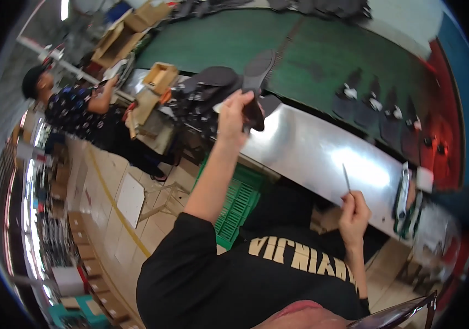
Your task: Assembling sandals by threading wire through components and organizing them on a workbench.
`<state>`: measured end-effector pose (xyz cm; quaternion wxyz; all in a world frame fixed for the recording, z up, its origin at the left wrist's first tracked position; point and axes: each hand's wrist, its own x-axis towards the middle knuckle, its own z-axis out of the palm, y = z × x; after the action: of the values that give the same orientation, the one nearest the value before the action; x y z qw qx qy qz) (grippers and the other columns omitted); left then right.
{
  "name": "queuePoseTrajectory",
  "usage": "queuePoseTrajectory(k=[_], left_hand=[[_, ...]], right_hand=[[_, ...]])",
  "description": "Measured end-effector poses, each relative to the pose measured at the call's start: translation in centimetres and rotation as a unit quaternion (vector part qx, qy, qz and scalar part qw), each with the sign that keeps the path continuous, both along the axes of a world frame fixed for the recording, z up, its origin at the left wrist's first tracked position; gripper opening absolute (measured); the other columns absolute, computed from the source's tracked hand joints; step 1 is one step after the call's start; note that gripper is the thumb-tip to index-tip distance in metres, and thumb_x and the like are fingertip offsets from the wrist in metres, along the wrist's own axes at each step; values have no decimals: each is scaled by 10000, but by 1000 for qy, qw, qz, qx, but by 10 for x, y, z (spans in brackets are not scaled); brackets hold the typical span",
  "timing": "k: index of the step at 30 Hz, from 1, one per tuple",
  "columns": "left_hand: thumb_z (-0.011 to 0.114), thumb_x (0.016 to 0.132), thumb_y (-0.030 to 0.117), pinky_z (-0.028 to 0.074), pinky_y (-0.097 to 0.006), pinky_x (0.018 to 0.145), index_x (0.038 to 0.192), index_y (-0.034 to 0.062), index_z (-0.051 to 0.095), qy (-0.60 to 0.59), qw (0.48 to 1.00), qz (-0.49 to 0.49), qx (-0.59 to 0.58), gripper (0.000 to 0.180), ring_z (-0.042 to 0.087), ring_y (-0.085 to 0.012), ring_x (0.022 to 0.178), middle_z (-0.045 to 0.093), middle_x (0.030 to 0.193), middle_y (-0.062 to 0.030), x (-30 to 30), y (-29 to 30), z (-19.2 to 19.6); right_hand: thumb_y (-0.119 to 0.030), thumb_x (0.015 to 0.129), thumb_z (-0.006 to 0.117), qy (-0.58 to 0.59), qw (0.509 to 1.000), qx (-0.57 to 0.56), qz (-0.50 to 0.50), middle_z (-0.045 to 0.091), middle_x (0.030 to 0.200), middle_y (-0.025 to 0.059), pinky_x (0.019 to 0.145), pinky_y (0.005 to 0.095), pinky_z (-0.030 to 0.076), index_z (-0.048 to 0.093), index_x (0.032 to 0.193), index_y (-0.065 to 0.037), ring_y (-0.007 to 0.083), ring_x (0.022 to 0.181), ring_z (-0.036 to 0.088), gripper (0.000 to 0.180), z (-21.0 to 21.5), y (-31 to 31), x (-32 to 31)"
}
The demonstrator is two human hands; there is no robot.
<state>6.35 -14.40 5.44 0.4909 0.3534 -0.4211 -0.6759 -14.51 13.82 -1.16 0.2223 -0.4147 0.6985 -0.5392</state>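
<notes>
Shoe (255,88), dark, sole facing the camera, raised above the shiny metal bench (311,151) in the left hand (233,118), whose fingers wrap its heel end; right hand (353,211) pinched round a thin stick-like tool (347,178) that points up over the bench edge; open cardboard boxes (160,77) stand left of the shoe, contents unclear; green slatted plastic crate (237,203) sits below the bench; dark shoe pieces (377,112) lie in a row on the green belt (300,49).

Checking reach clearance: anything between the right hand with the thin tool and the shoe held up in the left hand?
Nothing visible. Left hand grips the dark shoe; right hand holds a thin tool. Only bare metal table lies between.
</notes>
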Motion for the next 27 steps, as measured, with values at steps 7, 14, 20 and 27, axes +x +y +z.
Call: queuePoseTrajectory(k=[7,14,20,27], left_hand=[[663,829,73,505,-259,679,1405,-3,495,-307,920,145,-194,605,649,-121,790,704,970,-97,125,-136,102],[735,751,351,515,-330,709,913,-20,757,-658,733,-31,-172,405,659,-191,735,717,814,-109,135,-186,60],[792,705,368,530,-361,673,907,7,771,-791,581,-146,-125,415,674,-195,717,724,775,-108,142,-238,87],[776,801,289,536,-332,785,1138,44,718,-547,728,-55,-410,420,700,-200,869,734,980,-137,-46,-179,40]], right_hand=[[-60,986,501,5,1000,-2,18,519,636,16,523,234,372,579,863,6,66,570,465,160,-11,-7,-26],[-52,974,513,53,998,18,-20,514,610,17,513,245,372,602,867,1,79,540,459,148,-12,-16,-38],[-16,925,551,145,986,29,-76,547,749,95,570,304,418,634,997,22,177,614,519,117,-11,-1,-75],[39,825,606,229,958,107,-137,539,927,157,797,409,448,636,1189,-5,328,894,549,368,-26,18,-114]])
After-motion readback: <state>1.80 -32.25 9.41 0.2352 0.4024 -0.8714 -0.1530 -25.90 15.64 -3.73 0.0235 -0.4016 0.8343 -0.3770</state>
